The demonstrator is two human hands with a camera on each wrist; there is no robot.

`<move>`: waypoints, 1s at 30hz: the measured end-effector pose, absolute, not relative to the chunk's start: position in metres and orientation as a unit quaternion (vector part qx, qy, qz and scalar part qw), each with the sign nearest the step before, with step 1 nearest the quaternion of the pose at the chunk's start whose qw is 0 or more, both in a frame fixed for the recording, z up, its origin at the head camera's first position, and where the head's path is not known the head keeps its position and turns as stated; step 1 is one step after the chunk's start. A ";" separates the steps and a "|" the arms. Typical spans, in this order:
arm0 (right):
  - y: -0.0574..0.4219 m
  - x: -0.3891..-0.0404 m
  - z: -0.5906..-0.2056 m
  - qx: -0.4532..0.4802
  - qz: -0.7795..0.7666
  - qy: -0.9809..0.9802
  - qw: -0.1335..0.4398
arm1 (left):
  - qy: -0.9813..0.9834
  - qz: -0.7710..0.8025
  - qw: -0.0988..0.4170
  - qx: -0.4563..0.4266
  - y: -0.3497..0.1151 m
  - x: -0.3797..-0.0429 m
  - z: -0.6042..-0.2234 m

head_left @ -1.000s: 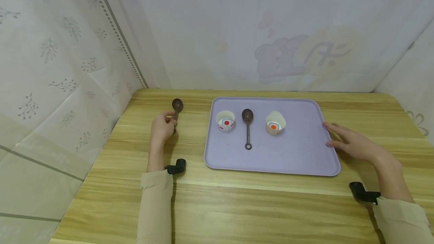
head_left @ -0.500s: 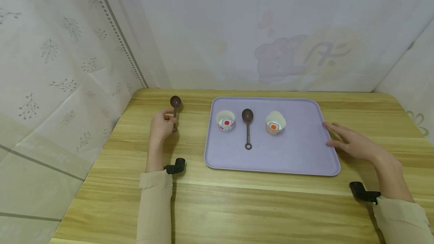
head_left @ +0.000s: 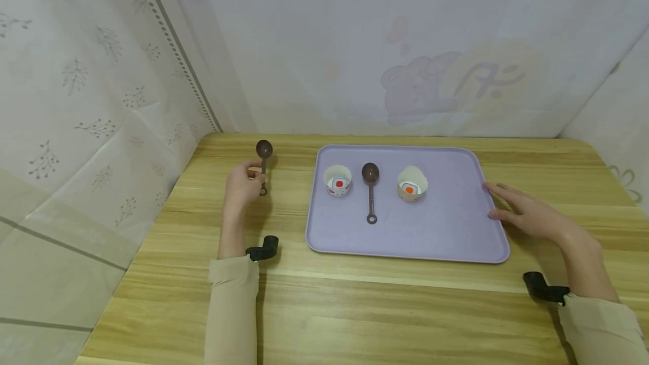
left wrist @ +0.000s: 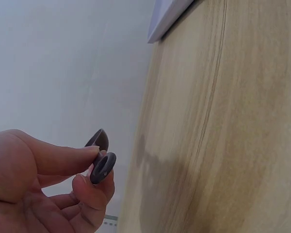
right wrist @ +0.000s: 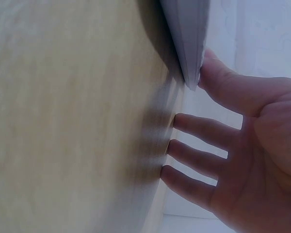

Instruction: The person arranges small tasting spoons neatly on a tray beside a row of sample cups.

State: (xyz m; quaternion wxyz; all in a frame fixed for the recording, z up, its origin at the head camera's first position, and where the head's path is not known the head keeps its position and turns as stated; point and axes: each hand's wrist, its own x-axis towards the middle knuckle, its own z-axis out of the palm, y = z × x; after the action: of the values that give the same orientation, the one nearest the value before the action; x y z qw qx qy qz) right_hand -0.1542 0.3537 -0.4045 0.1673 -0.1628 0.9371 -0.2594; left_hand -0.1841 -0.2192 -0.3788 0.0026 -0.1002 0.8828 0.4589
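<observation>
Between thumb and fingers, my left hand [head_left: 242, 186] pinches the handle of a brown measuring spoon [head_left: 264, 150], bowl end away from me, left of the tray. Seen in the left wrist view, the handle's ring end [left wrist: 103, 168] pokes out past the thumb, and the spoon is above the tabletop. My right hand [head_left: 532, 213] touches the right rim of the lilac tray [head_left: 456, 230], fingers spread and fairly straight. On the tray a second brown measuring spoon [head_left: 371, 185] lies between a red-patterned paper baking cup [head_left: 337, 182] and a tan paper baking cup [head_left: 412, 185].
The wooden table [head_left: 355, 308] has a pale printed curtain [head_left: 304, 61] at its back edge and another patterned cloth [head_left: 101, 128] along the left. A red mark shows inside the left cup, an orange one inside the other.
My left hand has shifted slightly away from me, the spoon in it lifting a little and moving toward the table's far edge. My right hand and the tray stay put.
</observation>
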 end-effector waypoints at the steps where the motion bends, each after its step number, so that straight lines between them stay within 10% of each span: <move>1: 0.354 -0.154 -0.405 -0.163 -0.259 0.937 0.167 | 0.883 0.458 0.002 -0.099 -0.219 -0.184 -0.378; 30: 0.353 -0.154 -0.404 -0.161 -0.252 0.939 0.168 | 0.894 0.443 -0.022 -0.061 -0.195 -0.182 -0.365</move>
State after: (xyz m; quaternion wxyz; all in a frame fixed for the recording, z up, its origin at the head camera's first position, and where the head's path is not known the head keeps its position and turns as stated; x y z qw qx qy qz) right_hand -0.1539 0.3530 -0.4036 0.1684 -0.1613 0.9393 -0.2517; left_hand -0.1824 -0.1946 -0.3653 -0.0224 -0.0606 0.8943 0.4428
